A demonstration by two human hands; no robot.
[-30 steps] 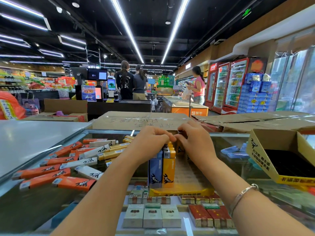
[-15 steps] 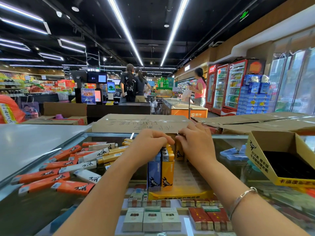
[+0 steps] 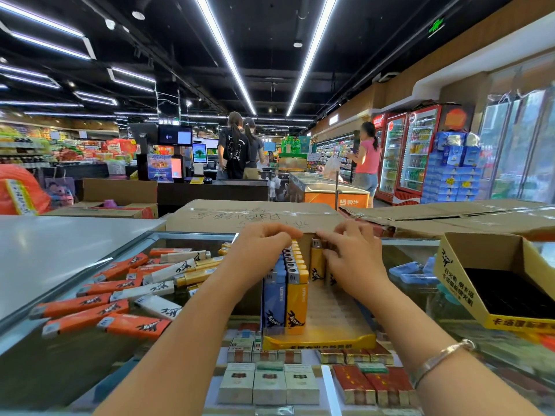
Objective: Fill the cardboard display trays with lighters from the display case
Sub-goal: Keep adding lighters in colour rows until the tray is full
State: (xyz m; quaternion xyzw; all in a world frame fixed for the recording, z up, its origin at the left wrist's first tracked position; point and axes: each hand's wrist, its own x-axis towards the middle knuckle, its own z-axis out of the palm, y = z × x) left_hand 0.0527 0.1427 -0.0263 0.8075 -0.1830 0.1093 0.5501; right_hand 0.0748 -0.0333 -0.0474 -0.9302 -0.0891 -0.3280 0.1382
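Two hands (image 3: 264, 253) (image 3: 351, 259) over two lighter rows (image 3: 285, 283)

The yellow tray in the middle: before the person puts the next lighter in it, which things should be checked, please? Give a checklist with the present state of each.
1. Yellow tray has free slots: ok, its right part is bare.
2. Standing rows upright: ok, the blue lighters and yellow lighters stand straight.
3. Left hand steadies the rows: ok, it rests on their tops.
4. Right hand holds a lighter: cannot tell, its fingers cover the yellow lighter at the back.
5. Supply within reach: ok, loose orange lighters lie on the glass to the left.
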